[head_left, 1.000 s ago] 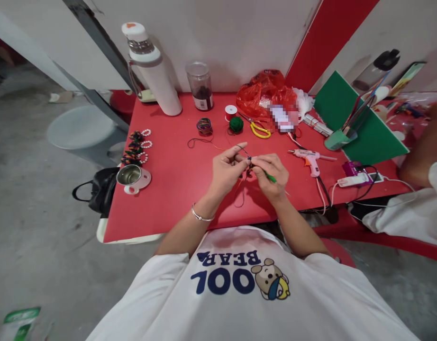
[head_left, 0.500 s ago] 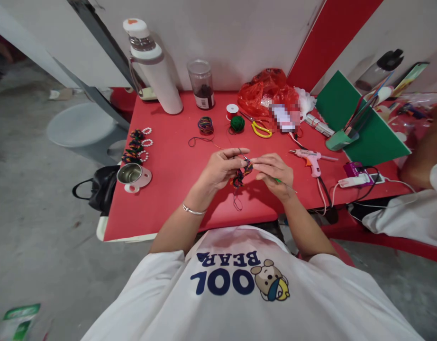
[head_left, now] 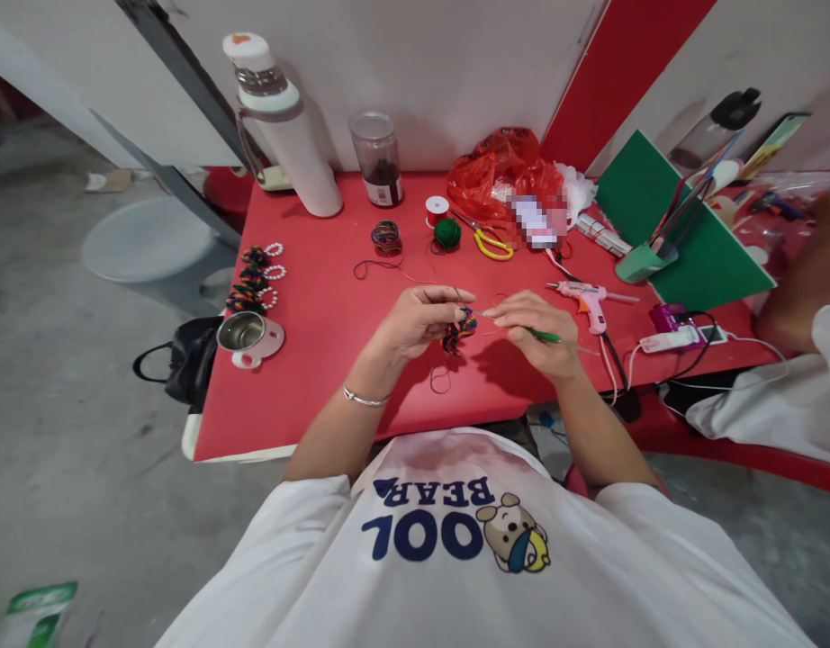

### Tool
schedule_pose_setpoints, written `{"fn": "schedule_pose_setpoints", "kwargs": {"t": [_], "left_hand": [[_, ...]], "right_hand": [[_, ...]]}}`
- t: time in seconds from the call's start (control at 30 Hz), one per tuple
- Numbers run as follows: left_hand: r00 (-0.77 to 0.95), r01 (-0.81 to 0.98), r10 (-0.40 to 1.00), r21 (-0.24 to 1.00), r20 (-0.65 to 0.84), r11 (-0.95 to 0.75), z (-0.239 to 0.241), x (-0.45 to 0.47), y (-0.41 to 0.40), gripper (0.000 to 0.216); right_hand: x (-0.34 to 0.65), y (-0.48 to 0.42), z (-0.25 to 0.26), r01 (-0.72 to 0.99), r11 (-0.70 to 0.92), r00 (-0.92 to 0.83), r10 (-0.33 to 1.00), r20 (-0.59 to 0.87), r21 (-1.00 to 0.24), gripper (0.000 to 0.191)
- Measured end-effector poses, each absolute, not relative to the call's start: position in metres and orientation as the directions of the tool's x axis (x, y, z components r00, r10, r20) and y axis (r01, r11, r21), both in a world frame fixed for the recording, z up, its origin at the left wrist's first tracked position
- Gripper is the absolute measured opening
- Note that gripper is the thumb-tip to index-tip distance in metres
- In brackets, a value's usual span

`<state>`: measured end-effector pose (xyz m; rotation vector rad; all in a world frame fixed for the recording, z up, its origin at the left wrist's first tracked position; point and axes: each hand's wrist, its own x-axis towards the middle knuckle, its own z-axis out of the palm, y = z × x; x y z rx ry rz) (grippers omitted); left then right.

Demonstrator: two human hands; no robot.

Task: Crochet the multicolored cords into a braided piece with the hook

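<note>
I have the left hand (head_left: 423, 322) pinching the small multicoloured crocheted piece (head_left: 459, 336) between thumb and fingers, above the red table (head_left: 307, 360); a loose loop of thread (head_left: 440, 380) hangs below it; the right hand (head_left: 537, 331) has its fingers closed around the green-handled hook (head_left: 545, 336), its shaft pointing at the piece; I cannot tell whether the tip sits in a stitch; beyond the hands I see 1 multicoloured yarn ball (head_left: 386, 238) and 1 green yarn ball (head_left: 447, 234), apart; yellow-handled scissors (head_left: 494, 246) lie right of the green ball; a pink glue gun (head_left: 593, 304) rests near the right hand; 3 white bead rings lie beyond a mug (head_left: 265, 338) at the left edge.
</note>
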<state>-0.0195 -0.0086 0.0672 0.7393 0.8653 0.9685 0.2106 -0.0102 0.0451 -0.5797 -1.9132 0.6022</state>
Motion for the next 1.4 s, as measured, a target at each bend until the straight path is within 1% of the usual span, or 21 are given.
{"fn": "schedule_pose_setpoints", "kwargs": {"t": [0.07,0.13,0.2,0.27,0.33,0.4,0.43,0.5,0.53,0.6,0.67,0.73,0.8,0.9,1.17,1.3,1.4], "left_hand": [[0.328,-0.386,0.907,0.838,-0.266,0.385,0.067,-0.017,-0.009,0.035],[0.328,-0.415,0.915,0.835,-0.234,0.362,0.065,-0.012,-0.010,0.039],[0.275,-0.448,0.943,0.843,-0.188,0.298,0.061,-0.003,-0.011,0.043],[0.159,-0.463,0.978,0.866,-0.132,0.192,0.056,0.006,-0.012,0.045],[0.036,-0.454,0.996,0.886,-0.087,0.094,0.051,0.016,-0.014,0.046],[-0.031,-0.458,0.996,0.887,-0.087,0.063,0.048,0.022,-0.017,0.050],[-0.036,-0.474,0.994,0.877,-0.103,0.073,0.048,0.024,-0.017,0.051],[-0.001,-0.521,0.990,0.845,-0.144,0.123,0.050,0.022,-0.019,0.052],[0.030,-0.539,0.986,0.828,-0.163,0.153,0.052,0.019,-0.019,0.052],[0.109,-0.543,0.974,0.810,-0.196,0.224,0.057,0.010,-0.018,0.049],[0.185,-0.506,0.956,0.812,-0.227,0.291,0.061,0.000,-0.017,0.047],[0.235,-0.459,0.939,0.822,-0.252,0.336,0.064,-0.008,-0.015,0.045],[0.253,-0.434,0.931,0.830,-0.262,0.351,0.065,-0.013,-0.013,0.043],[0.272,-0.426,0.926,0.831,-0.260,0.358,0.067,-0.014,-0.012,0.042],[0.298,-0.370,0.914,0.849,-0.276,0.377,0.072,-0.018,-0.011,0.039],[0.320,-0.359,0.908,0.852,-0.271,0.381,0.072,-0.022,-0.009,0.036],[0.366,-0.342,0.890,0.849,-0.274,0.402,0.071,-0.024,-0.008,0.034]], "right_hand": [[0.208,-0.009,0.041,0.028,0.687,-0.337,0.690,0.640,-0.726,0.017],[0.203,-0.010,0.035,-0.043,0.640,-0.279,0.730,0.624,-0.767,0.018],[0.195,-0.012,0.028,0.001,0.648,-0.204,0.746,0.634,-0.761,0.018],[0.187,-0.016,0.023,0.141,0.692,-0.141,0.722,0.677,-0.708,0.017],[0.178,-0.019,0.018,0.291,0.737,-0.115,0.660,0.743,-0.610,0.018],[0.169,-0.021,0.013,0.395,0.773,-0.091,0.570,0.817,-0.496,0.022],[0.166,-0.021,0.011,0.431,0.782,-0.075,0.528,0.846,-0.450,0.023],[0.163,-0.019,0.009,0.449,0.799,-0.055,0.471,0.880,-0.399,0.026],[0.164,-0.017,0.009,0.430,0.811,-0.060,0.463,0.884,-0.396,0.027],[0.170,-0.013,0.011,0.351,0.833,-0.105,0.489,0.866,-0.428,0.027],[0.181,-0.008,0.015,0.262,0.838,-0.193,0.531,0.825,-0.479,0.027],[0.193,-0.005,0.021,0.212,0.832,-0.281,0.555,0.783,-0.513,0.029],[0.202,-0.004,0.026,0.198,0.832,-0.336,0.555,0.761,-0.519,0.030],[0.210,-0.005,0.033,0.194,0.837,-0.375,0.545,0.750,-0.511,0.032],[0.211,-0.011,0.044,0.190,0.855,-0.391,0.517,0.761,-0.483,0.031],[0.214,-0.014,0.052,0.164,0.837,-0.406,0.539,0.738,-0.521,0.025],[0.217,-0.013,0.057,0.098,0.806,-0.414,0.567,0.713,-0.584,0.020]]}}
